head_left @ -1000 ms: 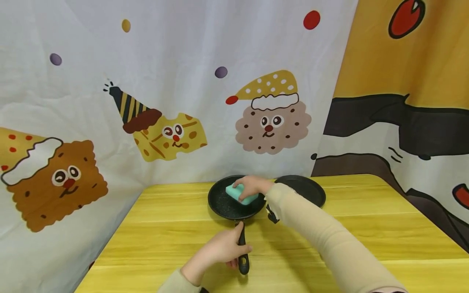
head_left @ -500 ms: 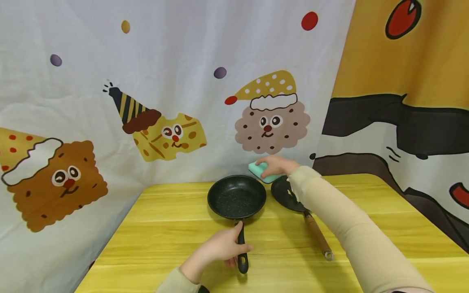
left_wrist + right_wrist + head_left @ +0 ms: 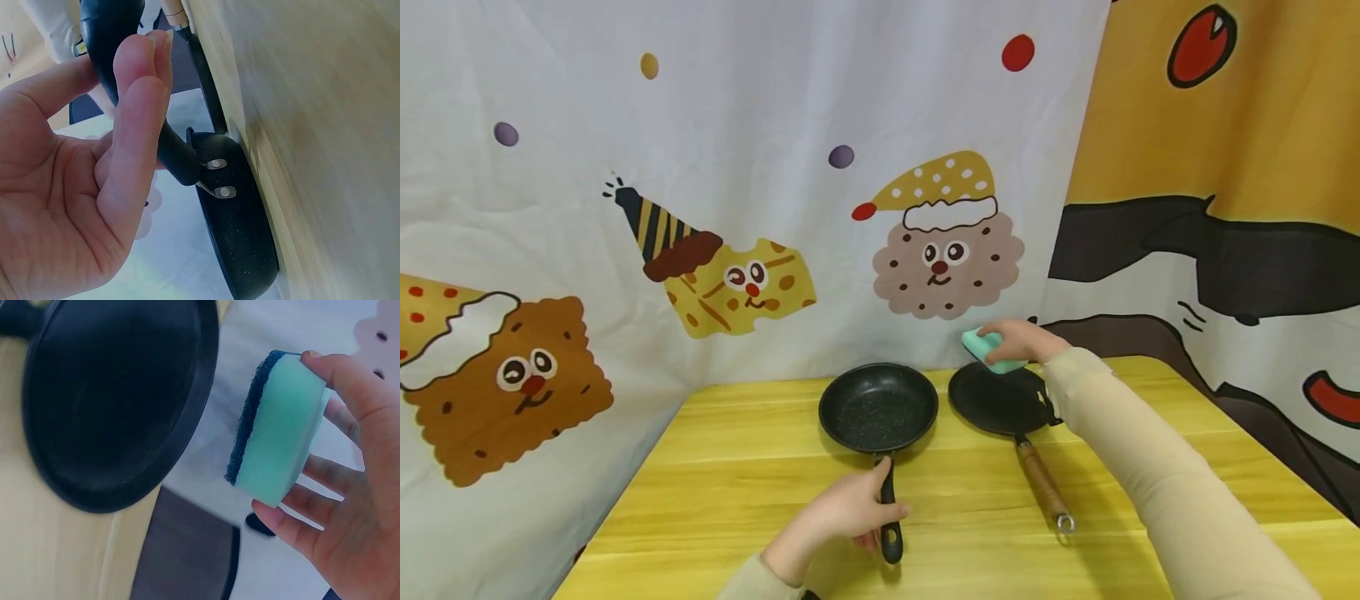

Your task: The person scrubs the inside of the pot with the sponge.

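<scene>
My left hand (image 3: 853,504) grips the black handle (image 3: 891,542) of a speckled black frying pan (image 3: 880,408) lying on the table. In the left wrist view, the fingers wrap the handle (image 3: 178,153) near the riveted pan wall (image 3: 237,219). My right hand (image 3: 1026,340) holds a mint-green sponge (image 3: 992,350) above a flat black pan (image 3: 996,400). That pan has a wooden handle (image 3: 1043,479) ending in a metal ring. Seen from the right wrist, thumb and fingertips pinch the sponge (image 3: 281,425) by its edges; its dark scouring side faces the flat pan (image 3: 119,400), with a gap between them.
Both pans sit side by side near the back edge of the yellow wood-grain table (image 3: 760,475). Behind it hangs a white cloth (image 3: 760,125) printed with cartoon biscuits and cheese. My right sleeve (image 3: 1150,467) crosses over the table's right side.
My right hand has lifted the sponge out of the frying pan and carried it right, over the flat pan. My left hand has kept its hold on the frying pan's handle.
</scene>
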A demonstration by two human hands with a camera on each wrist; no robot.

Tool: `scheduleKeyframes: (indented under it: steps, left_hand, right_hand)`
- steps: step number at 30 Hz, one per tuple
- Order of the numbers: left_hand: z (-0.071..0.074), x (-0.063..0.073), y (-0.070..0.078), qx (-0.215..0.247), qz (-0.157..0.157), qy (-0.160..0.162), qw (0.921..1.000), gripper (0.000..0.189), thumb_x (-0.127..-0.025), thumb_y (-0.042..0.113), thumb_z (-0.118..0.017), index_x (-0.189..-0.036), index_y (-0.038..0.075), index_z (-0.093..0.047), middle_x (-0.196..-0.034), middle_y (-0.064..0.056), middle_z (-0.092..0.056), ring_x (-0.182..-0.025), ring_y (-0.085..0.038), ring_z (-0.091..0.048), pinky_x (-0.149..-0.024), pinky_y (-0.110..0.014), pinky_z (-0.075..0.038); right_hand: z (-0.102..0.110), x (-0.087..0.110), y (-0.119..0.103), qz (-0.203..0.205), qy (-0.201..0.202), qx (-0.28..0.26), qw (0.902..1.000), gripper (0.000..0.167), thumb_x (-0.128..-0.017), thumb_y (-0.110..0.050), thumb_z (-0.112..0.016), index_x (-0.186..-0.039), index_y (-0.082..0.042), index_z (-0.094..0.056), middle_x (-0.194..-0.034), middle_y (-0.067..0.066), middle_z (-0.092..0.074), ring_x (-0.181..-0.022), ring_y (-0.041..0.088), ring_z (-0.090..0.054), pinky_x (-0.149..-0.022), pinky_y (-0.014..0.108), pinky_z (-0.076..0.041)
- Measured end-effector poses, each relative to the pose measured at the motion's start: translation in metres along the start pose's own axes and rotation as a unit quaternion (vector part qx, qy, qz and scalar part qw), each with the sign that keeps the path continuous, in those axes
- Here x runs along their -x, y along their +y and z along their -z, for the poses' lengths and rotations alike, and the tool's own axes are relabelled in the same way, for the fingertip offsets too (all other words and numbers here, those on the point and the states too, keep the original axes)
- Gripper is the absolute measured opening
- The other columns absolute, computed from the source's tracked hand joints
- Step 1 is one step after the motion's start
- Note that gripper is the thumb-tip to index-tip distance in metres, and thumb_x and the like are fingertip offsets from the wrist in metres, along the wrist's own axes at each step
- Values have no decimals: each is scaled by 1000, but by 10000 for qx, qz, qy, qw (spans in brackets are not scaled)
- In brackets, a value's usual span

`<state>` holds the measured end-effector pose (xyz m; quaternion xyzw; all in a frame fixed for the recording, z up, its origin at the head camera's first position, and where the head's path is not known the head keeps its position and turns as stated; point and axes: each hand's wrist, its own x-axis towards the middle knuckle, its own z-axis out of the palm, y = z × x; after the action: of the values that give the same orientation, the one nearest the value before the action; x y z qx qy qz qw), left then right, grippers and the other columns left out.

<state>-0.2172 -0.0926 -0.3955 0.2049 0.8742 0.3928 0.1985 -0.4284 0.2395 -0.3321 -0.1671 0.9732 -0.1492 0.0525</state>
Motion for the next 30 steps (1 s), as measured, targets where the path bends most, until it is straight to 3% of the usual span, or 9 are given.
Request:
scheduleKeyframes:
  steps: [10,15,22,30]
  left_hand:
    - [-2,-1,-3,85,-43,-36,9999,86,-91,27,-69,-151,-8,-17,-56,-6,-63,-49,-32,-64,-45,-47,-53]
    - [-1,-3,-4,28,-23,-54,10000,87,-92,28,-68,-152,-7,-16,-56,-6,-63,-47,-30,-64,-45,-47,-53]
    - [0,-3,-4,-64,-1,-26,10000,87,-91,28,-69,-152,-6,-16,-56,-5,-63,-46,-26,-63,-45,-45,-53]
    - [0,-2,-2,-74,36,-27,10000,87,-91,28,-69,-152,-6,-17,-57,-5,-63,-47,-27,-64,-45,-45,-53]
  right_hand:
    - [6,15,43,-309,201,44,9993,66,-85,-35,-70,-143,-11,-49,-140,27,-44,-106,37,-49,-82,48,-43]
    - [11,28,55,-411,268,-18,9988,66,-86,-32,-69,-144,-9,-47,-142,29,-42,-113,40,-48,-85,52,-43]
    - [7,39,73,-310,699,128,9970,63,-87,-28,-67,-142,-4,-48,-138,34,-42,-110,42,-49,-84,55,-43]
    - [-6,50,92,-514,1117,225,9922,64,-86,-33,-68,-140,-6,-49,-132,35,-37,-98,44,-50,-79,58,-44]
